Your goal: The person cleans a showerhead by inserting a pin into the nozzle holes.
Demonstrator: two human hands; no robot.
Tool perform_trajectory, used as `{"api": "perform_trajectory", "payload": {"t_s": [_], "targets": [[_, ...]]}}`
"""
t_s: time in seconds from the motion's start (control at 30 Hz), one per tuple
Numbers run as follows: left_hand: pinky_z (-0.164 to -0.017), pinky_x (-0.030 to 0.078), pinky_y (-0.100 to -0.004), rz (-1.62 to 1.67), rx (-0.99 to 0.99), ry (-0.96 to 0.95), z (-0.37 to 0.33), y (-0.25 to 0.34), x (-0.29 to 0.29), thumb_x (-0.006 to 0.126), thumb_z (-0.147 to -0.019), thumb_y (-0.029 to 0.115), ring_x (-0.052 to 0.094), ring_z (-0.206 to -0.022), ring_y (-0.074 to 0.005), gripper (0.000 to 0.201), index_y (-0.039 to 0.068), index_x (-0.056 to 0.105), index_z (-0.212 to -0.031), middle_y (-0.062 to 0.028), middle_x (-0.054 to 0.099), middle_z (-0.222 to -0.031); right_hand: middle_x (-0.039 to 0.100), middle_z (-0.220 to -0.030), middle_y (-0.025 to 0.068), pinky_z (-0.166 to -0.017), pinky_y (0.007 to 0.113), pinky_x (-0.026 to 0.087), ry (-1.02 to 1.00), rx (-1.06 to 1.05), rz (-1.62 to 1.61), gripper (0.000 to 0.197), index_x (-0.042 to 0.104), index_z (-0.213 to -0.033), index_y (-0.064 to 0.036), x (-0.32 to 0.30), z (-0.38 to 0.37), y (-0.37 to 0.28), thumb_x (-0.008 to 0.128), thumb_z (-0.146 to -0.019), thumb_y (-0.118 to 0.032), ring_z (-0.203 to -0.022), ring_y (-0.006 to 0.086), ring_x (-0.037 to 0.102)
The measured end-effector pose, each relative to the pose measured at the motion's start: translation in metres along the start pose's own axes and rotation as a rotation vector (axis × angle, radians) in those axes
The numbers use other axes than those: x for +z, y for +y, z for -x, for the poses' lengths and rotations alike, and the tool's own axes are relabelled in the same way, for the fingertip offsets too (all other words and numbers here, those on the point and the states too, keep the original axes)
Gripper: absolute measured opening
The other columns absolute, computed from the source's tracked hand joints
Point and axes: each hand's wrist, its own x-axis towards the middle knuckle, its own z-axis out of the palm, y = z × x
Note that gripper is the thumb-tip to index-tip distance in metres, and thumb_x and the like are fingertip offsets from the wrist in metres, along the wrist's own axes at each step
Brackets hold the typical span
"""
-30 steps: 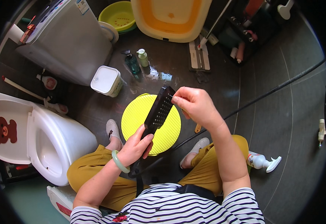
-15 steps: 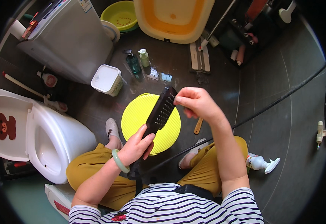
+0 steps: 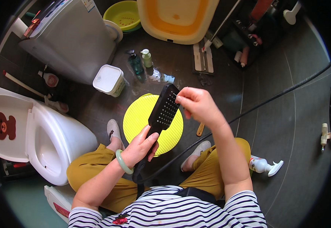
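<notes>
My left hand (image 3: pixel 141 143) is wrapped round the handle of a black handheld shower head (image 3: pixel 164 108), which is tilted up over a round yellow ridged lid or mat (image 3: pixel 139 117). Rows of small pale nozzles cover the face of the shower head, turned toward my right side. At the upper right edge of that face my right hand (image 3: pixel 197 104) is closed in a pinch, thumb against forefinger. Whatever is between these fingertips is too small to make out. From the handle's lower end a black hose (image 3: pixel 249 110) loops over my lap and runs to the right wall.
A white-lidded tub (image 3: pixel 108 79) and two pump bottles (image 3: pixel 136 62) stand ahead on the wet dark floor. The toilet (image 3: pixel 55 140) is at my left. A spray bottle (image 3: pixel 264 166) lies by my right knee, and a wooden handle (image 3: pixel 200 129) shows beneath my right hand.
The shower head has turned so that more of its nozzle face shows, and it has tipped slightly upward. The hose's bend below my left hand shows more. My right hand keeps its pinch at the edge.
</notes>
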Motion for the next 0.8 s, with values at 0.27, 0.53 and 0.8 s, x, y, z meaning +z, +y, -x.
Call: {"api": "perform_trajectory", "payload": {"t_s": [0.27, 0.53, 0.8], "targets": [[-0.047, 0.044, -0.0257, -0.073, -0.23, 0.05, 0.003, -0.012, 0.0, 0.043, -0.104, 0.028, 0.051, -0.052, -0.0141, 0.029, 0.004, 0.037, -0.119, -0.007, 0.053, -0.072, 0.065, -0.065, 0.0154, -0.064, 0.039, 0.053, -0.026, -0.035, 0.571, 0.016, 0.068, -0.081, -0.0048, -0.004, -0.001, -0.007, 0.059, -0.085, -0.017, -0.062, 0.0268, 0.066], [-0.051, 0.047, -0.0269, 0.258, -0.168, -0.026, 0.009, -0.003, 0.002, 0.039, -0.105, 0.04, 0.049, -0.05, -0.0132, 0.029, 0.016, 0.038, -0.12, -0.005, 0.052, -0.074, 0.063, -0.064, 0.0039, -0.048, 0.025, 0.042, 0.056, -0.073, 0.063, 0.016, 0.067, -0.089, -0.002, 0.004, 0.008, -0.005, 0.062, -0.092, -0.016, -0.051, 0.01, 0.058], [-0.052, 0.046, -0.0272, 0.582, -0.197, -0.197, 0.013, -0.01, -0.014, 0.038, -0.103, 0.049, 0.047, -0.05, -0.0126, 0.038, 0.014, 0.041, -0.121, -0.0046, 0.052, -0.074, 0.066, -0.067, 0.0087, -0.056, 0.03, 0.049, 0.101, -0.111, 0.106, 0.012, 0.069, -0.09, -0.0043, 0.002, 0.009, -0.014, 0.063, -0.09, -0.014, -0.054, 0.017, 0.064]]}}
